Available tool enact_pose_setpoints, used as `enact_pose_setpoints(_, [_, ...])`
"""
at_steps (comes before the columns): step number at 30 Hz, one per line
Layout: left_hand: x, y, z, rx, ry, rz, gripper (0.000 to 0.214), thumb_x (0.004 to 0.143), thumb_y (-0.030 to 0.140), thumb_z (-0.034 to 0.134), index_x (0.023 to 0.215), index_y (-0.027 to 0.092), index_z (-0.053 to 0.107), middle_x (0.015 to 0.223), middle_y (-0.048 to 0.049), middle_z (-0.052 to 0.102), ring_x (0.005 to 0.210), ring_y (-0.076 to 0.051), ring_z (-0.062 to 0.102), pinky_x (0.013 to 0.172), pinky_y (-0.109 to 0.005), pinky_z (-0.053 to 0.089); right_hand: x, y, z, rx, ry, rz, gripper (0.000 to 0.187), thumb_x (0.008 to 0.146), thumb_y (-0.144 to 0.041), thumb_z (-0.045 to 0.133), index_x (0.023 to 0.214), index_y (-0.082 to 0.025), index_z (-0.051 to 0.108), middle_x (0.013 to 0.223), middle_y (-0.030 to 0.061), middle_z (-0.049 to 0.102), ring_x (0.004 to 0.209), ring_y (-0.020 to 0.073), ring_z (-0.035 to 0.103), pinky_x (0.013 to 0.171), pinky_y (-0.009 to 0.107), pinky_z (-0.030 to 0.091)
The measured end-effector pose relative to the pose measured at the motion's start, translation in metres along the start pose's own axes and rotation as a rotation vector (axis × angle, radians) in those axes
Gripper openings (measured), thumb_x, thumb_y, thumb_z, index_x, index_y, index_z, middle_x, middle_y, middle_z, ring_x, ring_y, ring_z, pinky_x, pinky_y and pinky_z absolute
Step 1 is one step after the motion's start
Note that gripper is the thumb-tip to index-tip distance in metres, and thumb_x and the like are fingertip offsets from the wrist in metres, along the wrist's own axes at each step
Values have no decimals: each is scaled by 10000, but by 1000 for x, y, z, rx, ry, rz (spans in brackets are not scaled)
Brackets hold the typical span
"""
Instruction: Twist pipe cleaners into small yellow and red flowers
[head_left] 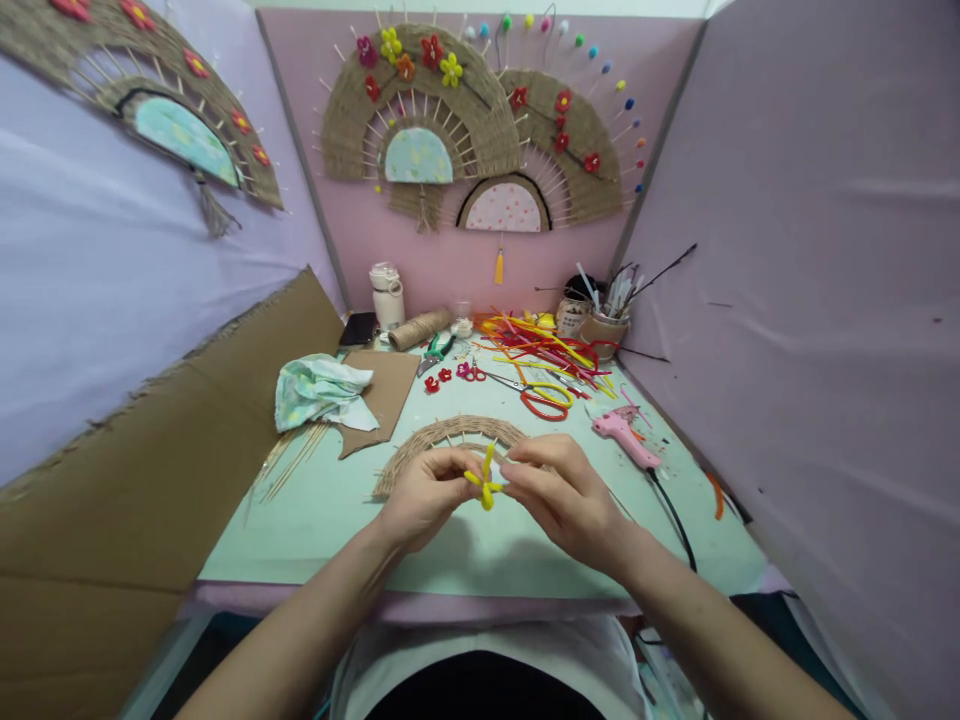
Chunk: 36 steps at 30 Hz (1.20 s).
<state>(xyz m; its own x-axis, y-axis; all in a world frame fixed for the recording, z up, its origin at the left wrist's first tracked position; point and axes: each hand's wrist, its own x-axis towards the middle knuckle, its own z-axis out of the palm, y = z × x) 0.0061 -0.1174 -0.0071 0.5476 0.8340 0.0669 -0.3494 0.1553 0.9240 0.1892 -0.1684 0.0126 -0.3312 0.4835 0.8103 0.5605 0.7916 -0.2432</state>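
Observation:
Between my two hands is a yellow pipe cleaner flower (487, 490) with several looped petals. My left hand (427, 492) pinches it from the left, thumb and forefinger closed on one petal. From the right, my right hand (566, 495) meets it with bent fingers, the fingertips at the right petal; whether they grip it is hard to make out. Just behind my hands lies a woven twine fan arch (427, 437) with thin sticks, partly hidden by them. Small red pipe cleaner flowers (433, 384) rest farther back.
Scissors (546, 400) and a pile of red and yellow pipe cleaners (551, 345) lie behind. A pink glue gun (626, 437) with its cord is at right. Patterned cloth (319, 390), cardboard (386, 385) and thin sticks (294, 460) lie left; a twine roll (420, 328) is at the back.

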Motion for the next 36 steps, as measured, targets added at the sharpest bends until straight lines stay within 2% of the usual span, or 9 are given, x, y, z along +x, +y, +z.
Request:
enact_pose_setpoints(3, [-1, 2, 3, -31, -17, -61, 131, 598, 160, 759, 652, 134, 643, 701, -22, 632, 668, -123, 572, 642, -245, 453, 4, 3, -9, -198, -102, -141, 403, 833, -118, 550, 1210, -257, 510, 1131, 61, 583, 1087, 193, 458, 906, 356, 437])
enact_pose_setpoints(7, [-1, 2, 5, 8, -41, -98, 125, 590, 142, 756, 633, 136, 639, 686, -22, 640, 680, -136, 589, 673, -263, 464, 9, 4, -13, -294, -177, -179, 296, 854, -196, 550, 1143, -255, 570, 1160, 45, 593, 1121, 203, 418, 928, 366, 402])
enact_pose_setpoints(13, [2, 4, 3, 166, -68, -83, 100, 610, 135, 732, 659, 136, 646, 753, -29, 657, 708, -144, 604, 678, -266, 481, 12, 1, -11, -294, -271, -69, 141, 893, -232, 493, 927, -225, 629, 954, 35, 648, 954, 190, 452, 851, 357, 343])
enact_pose_setpoints(18, [5, 14, 7, 328, -75, -37, 103, 665, 182, 696, 703, 128, 617, 698, -29, 657, 686, -151, 616, 674, -281, 491, 11, 4, -4, -263, -321, 19, 194, 910, -207, 440, 785, -173, 583, 780, 39, 596, 809, 165, 428, 765, 328, 321])
enact_pose_setpoints(22, [7, 18, 7, 551, -48, 55, 56, 729, 187, 634, 746, 140, 608, 729, -29, 666, 694, -146, 617, 664, -266, 489, 11, 6, 3, -252, -333, 122, 211, 911, -228, 420, 756, -162, 547, 753, 55, 555, 775, 173, 421, 720, 319, 325])
enact_pose_setpoints(26, [8, 18, 4, 914, -31, 319, 62, 786, 169, 574, 791, 174, 636, 770, -15, 667, 709, -126, 596, 677, -244, 472, 12, 11, 8, -58, -322, 322, 197, 905, -247, 415, 759, -175, 526, 777, 51, 547, 781, 169, 445, 711, 304, 347])
enact_pose_setpoints(31, [12, 15, -3, 1214, -157, 719, 183, 858, 146, 453, 881, 175, 632, 863, -56, 669, 817, -147, 601, 749, -281, 474, 16, 25, 10, 384, -454, 744, 236, 865, -345, 466, 732, -163, 536, 662, -9, 497, 633, 119, 428, 574, 246, 319])
enact_pose_setpoints(33, [14, 15, -7, 1286, -243, 775, 199, 863, 158, 442, 895, 175, 638, 906, -80, 663, 861, -172, 595, 784, -321, 469, 18, 31, 11, 607, -514, 894, 274, 825, -396, 510, 693, -157, 529, 592, -34, 446, 555, 96, 376, 525, 238, 279])
enact_pose_setpoints(36, [19, 18, -14, 1289, -357, 718, 179, 851, 203, 477, 863, 193, 656, 890, -94, 660, 879, -198, 586, 825, -352, 448, 20, 39, 15, 925, -527, 1047, 311, 736, -401, 609, 582, -163, 481, 528, -47, 402, 519, 84, 348, 517, 239, 273])
